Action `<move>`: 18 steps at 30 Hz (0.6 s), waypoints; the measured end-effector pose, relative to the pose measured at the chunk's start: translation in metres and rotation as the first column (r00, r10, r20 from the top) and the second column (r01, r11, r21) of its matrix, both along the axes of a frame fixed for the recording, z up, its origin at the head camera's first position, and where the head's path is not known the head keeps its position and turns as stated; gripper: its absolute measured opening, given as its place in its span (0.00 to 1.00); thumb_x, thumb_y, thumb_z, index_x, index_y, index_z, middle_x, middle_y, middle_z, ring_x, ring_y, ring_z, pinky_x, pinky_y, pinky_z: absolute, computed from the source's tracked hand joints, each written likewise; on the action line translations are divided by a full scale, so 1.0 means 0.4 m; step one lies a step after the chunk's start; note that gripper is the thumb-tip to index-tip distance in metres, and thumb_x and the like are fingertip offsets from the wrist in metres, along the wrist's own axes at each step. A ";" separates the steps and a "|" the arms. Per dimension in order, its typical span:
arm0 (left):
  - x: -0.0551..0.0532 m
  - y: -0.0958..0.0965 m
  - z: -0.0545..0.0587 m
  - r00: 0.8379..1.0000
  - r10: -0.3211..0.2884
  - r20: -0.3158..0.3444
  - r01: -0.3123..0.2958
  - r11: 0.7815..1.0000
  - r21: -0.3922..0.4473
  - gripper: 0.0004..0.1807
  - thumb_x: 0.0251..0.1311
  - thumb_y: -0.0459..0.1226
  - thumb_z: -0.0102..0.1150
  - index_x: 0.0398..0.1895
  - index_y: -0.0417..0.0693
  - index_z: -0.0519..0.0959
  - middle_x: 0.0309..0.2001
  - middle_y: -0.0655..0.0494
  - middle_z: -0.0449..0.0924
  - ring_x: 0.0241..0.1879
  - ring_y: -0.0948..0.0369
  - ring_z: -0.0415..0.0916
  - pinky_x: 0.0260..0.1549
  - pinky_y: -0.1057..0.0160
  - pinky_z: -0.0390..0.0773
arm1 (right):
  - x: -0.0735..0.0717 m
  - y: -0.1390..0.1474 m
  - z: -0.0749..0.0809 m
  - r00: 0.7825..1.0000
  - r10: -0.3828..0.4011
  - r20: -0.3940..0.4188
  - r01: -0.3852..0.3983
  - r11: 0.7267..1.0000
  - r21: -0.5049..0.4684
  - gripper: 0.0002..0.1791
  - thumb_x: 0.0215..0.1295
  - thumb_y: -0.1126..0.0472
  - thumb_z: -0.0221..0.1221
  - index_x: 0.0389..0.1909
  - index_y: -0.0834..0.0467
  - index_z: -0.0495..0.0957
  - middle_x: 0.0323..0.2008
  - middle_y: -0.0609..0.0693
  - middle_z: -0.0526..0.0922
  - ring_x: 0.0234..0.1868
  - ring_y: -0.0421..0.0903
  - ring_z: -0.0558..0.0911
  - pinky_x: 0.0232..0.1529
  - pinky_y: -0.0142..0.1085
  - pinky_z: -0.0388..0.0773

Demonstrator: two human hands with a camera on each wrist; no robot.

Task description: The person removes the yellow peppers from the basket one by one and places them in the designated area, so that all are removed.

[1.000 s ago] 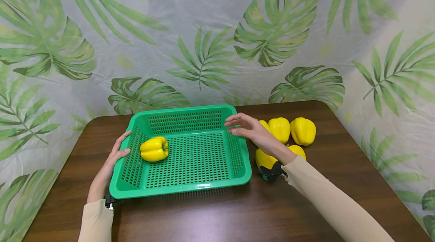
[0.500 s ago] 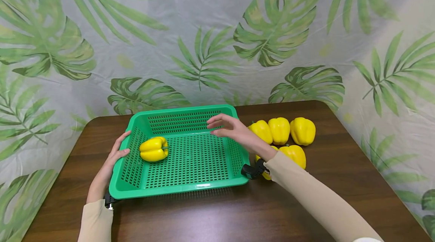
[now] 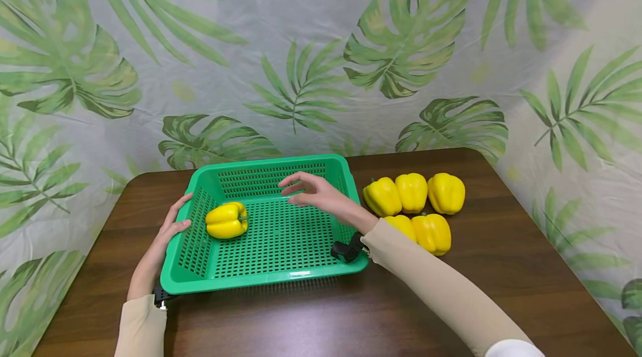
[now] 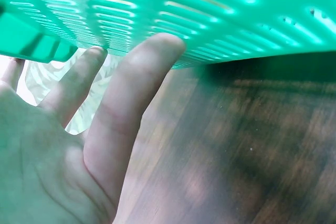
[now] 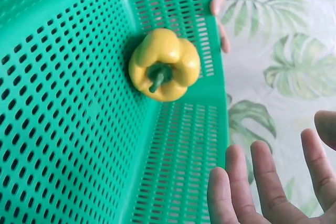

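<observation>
A green slotted plastic basket [image 3: 261, 279] stands on the table. One yellow bell pepper [image 3: 225, 221] lies on its side at the basket's left end, its green stem [image 5: 158, 75] turned toward the right wrist camera. My left hand [image 3: 156, 248] touches the basket's left wall from outside, thumb [image 4: 134, 95] and fingers extended against the slots. Over the basket's right half hovers my right hand [image 3: 323, 198], fingers apart and slightly bent, with nothing in it. In the right wrist view its fingertips [image 5: 219, 179] overlap the basket's rim.
Several more yellow bell peppers [image 3: 433, 233] sit close together on the brown wooden table [image 3: 501, 268], right of the basket. My right forearm [image 3: 431, 284] passes in front of them. Behind the table hangs a leaf-patterned cloth [image 3: 301, 23].
My right hand has moved left from the basket's right rim to over its inside, still holding nothing. More of the peppers on the right now show. My left hand and the basket have stayed put.
</observation>
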State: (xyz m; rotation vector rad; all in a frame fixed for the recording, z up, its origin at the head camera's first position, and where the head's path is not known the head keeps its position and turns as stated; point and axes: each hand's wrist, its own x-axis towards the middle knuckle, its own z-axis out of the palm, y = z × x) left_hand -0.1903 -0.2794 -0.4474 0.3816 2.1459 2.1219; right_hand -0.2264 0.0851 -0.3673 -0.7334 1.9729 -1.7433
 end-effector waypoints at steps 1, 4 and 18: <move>0.000 0.000 0.000 1.000 -0.002 0.001 0.002 1.000 0.000 0.29 0.72 0.34 0.33 0.74 0.64 0.52 0.71 0.43 0.38 0.56 0.68 0.65 0.44 0.69 0.75 | -0.001 -0.007 -0.001 1.000 0.000 0.003 0.000 1.000 0.007 0.18 0.68 0.65 0.54 0.58 0.60 0.71 0.58 0.56 0.73 0.55 0.50 0.75 0.55 0.41 0.72; -0.001 -0.001 0.001 1.000 0.001 0.002 -0.001 1.000 -0.004 0.30 0.72 0.34 0.33 0.75 0.63 0.52 0.70 0.45 0.40 0.56 0.68 0.65 0.44 0.69 0.75 | -0.003 -0.028 -0.007 1.000 -0.001 0.009 0.000 0.999 0.034 0.18 0.69 0.65 0.54 0.58 0.57 0.72 0.56 0.55 0.74 0.53 0.48 0.76 0.54 0.40 0.72; -0.005 0.000 -0.001 1.000 0.019 0.002 -0.019 1.000 -0.005 0.29 0.71 0.33 0.35 0.74 0.64 0.54 0.66 0.53 0.47 0.55 0.68 0.63 0.44 0.70 0.73 | -0.007 -0.123 -0.040 0.995 0.059 0.076 -0.069 0.989 0.131 0.20 0.68 0.65 0.55 0.60 0.53 0.71 0.53 0.53 0.76 0.52 0.48 0.77 0.52 0.46 0.73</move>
